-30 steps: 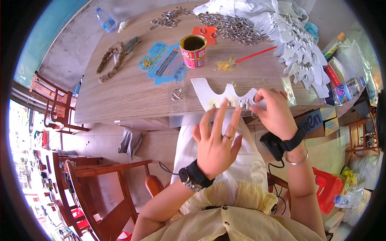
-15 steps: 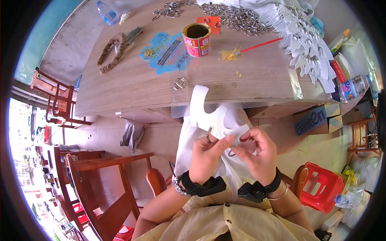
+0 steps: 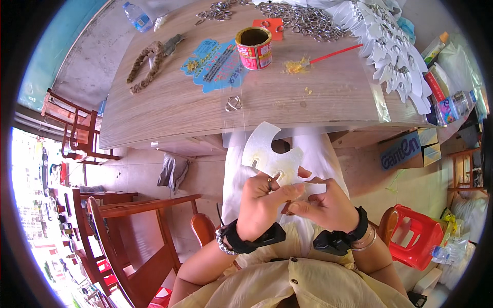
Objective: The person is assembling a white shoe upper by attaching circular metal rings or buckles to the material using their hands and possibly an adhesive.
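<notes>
A white curved cut-out piece [image 3: 268, 154], flat with notches and yellowish smears along its lower edge, is held over my lap. My left hand [image 3: 259, 208] pinches its lower part between thumb and fingers. Closed against its right end is my right hand [image 3: 331, 208], with thumb and fingertips close to the left thumb; whether a small ring is among those fingers cannot be seen. Two metal rings [image 3: 233, 103] lie near the table's front edge. Beyond them stands a pink-red tin [image 3: 254, 54], and right of it a red-handled brush [image 3: 336, 54] rests on yellow residue.
Metal rings [image 3: 313, 23] are heaped at the table's back. Many white pieces with rings [image 3: 400, 72] overlap along the right side. A blue patterned sheet [image 3: 215, 69] and a brown braided loop [image 3: 146, 66] lie left. A red stool [image 3: 415, 236] stands right, a wooden chair [image 3: 138, 246] left.
The white piece has tilted and come lower, showing more of its smeared face. My right hand has turned inward and moved slightly down; the ring seen by its fingers earlier is hidden.
</notes>
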### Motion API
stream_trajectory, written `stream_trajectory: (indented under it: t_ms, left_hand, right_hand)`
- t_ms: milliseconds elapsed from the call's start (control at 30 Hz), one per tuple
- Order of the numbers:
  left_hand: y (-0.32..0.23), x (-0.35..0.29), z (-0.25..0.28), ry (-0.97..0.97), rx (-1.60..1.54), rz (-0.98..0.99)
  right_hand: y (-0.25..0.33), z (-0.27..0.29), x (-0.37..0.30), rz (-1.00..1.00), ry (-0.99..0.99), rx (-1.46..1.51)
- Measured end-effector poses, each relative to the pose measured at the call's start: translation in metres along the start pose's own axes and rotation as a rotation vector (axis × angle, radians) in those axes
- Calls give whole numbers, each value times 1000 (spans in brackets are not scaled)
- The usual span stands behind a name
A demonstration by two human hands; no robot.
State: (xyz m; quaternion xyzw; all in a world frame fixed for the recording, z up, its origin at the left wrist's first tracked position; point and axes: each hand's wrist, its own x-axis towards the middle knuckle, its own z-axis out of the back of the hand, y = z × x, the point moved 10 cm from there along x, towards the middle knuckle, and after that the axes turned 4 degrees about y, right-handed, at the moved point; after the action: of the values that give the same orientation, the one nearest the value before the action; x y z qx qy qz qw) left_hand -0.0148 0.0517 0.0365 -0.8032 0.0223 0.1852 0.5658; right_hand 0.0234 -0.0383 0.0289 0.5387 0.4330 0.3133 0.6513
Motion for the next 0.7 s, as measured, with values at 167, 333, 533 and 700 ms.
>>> stream_trajectory:
  t_ms: [167, 333, 533, 700]
  left_hand:
    - [4, 0, 1, 1, -64, -13]
    - [9, -5, -2, 54, -107, -5]
    - [-4, -14, -18, 243, 44, -92]
    - [-17, -17, -25, 280, 24, -36]
  right_hand:
    - [14, -8, -3, 146, 15, 108]
    - [19, -8, -9, 218, -105, 304]
    - [46, -1, -19, 414, -195, -272]
    - [65, -8, -22, 518, -203, -376]
